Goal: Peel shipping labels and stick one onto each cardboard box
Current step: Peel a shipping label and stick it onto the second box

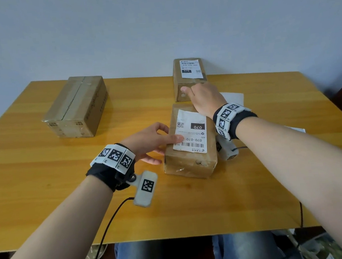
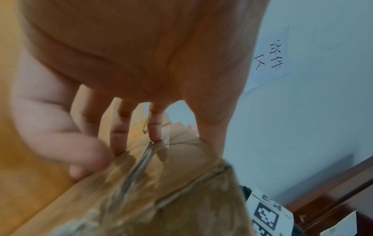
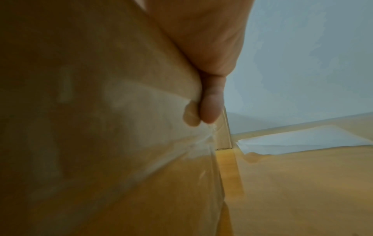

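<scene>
A small cardboard box (image 1: 190, 166) lies near the table's middle with a white shipping label (image 1: 191, 131) stuck on its top. My left hand (image 1: 159, 144) grips its left side, thumb lying on the label's edge; in the left wrist view the fingers (image 2: 119, 137) touch the box wall (image 2: 161, 191). My right hand (image 1: 202, 99) grips the box's far end, with a finger (image 3: 212, 108) down its side (image 3: 101, 127). A second small box (image 1: 179, 83) with a label (image 1: 190, 68) stands just behind. A larger box (image 1: 77, 106) without a label sits far left.
White backing sheets lie on the yellow wooden table (image 1: 47, 191): one (image 1: 233, 98) behind my right wrist, also visible in the right wrist view (image 3: 302, 140), and another (image 1: 296, 129) further right. A blue-grey wall runs behind the table. Cables trail off the front edge.
</scene>
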### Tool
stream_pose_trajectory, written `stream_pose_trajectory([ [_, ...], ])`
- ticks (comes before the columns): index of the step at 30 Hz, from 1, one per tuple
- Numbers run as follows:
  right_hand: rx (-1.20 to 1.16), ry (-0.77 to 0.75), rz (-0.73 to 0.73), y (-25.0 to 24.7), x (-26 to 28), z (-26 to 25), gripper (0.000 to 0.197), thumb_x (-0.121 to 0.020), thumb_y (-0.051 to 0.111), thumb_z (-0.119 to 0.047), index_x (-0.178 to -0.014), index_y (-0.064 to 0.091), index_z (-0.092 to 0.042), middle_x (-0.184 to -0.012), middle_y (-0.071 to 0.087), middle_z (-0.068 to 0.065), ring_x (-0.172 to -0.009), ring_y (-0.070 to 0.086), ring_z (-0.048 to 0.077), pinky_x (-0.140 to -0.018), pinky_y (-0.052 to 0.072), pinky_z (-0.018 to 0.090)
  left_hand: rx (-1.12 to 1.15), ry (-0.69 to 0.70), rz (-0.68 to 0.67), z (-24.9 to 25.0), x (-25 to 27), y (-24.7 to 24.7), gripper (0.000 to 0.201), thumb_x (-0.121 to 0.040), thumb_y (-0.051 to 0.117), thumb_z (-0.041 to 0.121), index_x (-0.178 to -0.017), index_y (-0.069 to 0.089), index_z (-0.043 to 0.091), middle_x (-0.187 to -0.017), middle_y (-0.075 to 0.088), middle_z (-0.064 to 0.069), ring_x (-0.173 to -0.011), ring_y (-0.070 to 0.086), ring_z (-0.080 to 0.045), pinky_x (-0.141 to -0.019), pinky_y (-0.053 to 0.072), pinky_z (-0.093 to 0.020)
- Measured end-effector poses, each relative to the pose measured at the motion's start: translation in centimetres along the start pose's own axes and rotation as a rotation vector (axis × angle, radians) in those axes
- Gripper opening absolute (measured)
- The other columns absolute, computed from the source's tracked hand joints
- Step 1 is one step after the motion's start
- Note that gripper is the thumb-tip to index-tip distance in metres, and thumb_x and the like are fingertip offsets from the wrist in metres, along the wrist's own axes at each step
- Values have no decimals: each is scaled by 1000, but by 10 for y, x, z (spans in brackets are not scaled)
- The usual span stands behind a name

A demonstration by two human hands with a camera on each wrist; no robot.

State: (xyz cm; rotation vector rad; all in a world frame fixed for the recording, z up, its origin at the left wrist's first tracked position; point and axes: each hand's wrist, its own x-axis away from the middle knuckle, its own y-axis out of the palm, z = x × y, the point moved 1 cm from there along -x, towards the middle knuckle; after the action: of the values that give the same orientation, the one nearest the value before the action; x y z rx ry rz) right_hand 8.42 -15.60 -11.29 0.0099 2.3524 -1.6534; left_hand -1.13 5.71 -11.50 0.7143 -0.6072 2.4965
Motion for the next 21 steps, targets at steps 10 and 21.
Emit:
stream_pose_trajectory([
  [10,-139,121,71,-7,18,14,61,-113,32,-38,-81,67,1,-81,70,19,-79,65,36,-78,50,41,-27,4,73,0,22,-1,32,-97,62,52,-123,60,35,-118,73,5,-96,76,-21,-65,64,-44],
  [21,-111,91,-121,-21,60,-1,52,-110,31,-54,-158,34,-36,-150,56,11,-127,60,37,-101,51,48,57,104,344,2,17,-27,27,-96,70,34,-117,64,17,-111,67,-7,-92,74,-31,-61,64,-51],
])
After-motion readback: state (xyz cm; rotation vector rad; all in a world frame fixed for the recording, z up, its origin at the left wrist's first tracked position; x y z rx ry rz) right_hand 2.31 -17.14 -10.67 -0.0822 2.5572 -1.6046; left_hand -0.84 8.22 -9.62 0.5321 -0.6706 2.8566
